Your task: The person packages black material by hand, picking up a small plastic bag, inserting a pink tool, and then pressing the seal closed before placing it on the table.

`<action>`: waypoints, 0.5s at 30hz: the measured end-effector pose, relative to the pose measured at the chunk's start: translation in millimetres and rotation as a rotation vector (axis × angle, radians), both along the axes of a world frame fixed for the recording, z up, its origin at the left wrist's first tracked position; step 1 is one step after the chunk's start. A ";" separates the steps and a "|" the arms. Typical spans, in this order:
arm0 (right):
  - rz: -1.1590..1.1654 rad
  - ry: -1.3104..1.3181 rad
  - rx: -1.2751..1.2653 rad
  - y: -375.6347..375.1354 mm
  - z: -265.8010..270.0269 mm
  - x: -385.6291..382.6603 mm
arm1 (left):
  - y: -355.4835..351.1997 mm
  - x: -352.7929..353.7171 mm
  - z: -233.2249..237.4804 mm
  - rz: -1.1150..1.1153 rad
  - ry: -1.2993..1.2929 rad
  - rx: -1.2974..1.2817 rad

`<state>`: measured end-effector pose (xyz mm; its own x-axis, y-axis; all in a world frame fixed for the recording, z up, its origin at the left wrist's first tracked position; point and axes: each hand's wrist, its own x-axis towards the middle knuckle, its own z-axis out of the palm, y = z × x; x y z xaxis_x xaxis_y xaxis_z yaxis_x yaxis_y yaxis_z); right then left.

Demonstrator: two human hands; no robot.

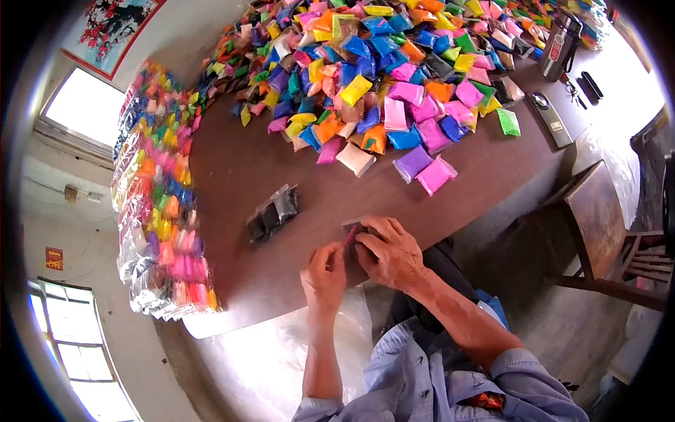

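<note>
Both hands are close together over the near edge of the brown table (232,162). My left hand (325,278) is closed in a pinch, its fingertips at a thin pink and dark piece (349,237) between the hands. My right hand (389,253) curls its fingers and thumb on the same piece from the other side. Fingers cover most of it, so its kind does not show. Beyond my left hand lies a small row of dark grey and black packets (273,213) in clear wrap.
A big heap of colourful small packets (394,91) covers the far table. Clear bags of coloured packets (169,211) line the left edge. At the right are a thermos flask (560,46), a flat metallic device (550,119) and a wooden chair (598,218).
</note>
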<state>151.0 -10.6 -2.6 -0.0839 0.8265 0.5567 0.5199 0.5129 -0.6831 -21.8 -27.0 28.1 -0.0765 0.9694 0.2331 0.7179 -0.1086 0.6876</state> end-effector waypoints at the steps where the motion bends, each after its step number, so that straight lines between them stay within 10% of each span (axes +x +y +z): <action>1: -0.005 0.002 0.018 0.6 0.9 -0.4 | -0.6 -1.0 -7.0 -0.014 0.054 0.052; 15: -0.046 -0.018 0.038 1.8 -3.5 -3.1 | 1.3 -4.2 4.3 0.023 0.044 0.023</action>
<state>147.9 -8.8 -6.1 -0.0567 0.8082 0.5861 0.5551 0.5135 -0.6544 -26.0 -25.7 32.3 -0.0880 0.9618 0.2592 0.7500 -0.1072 0.6526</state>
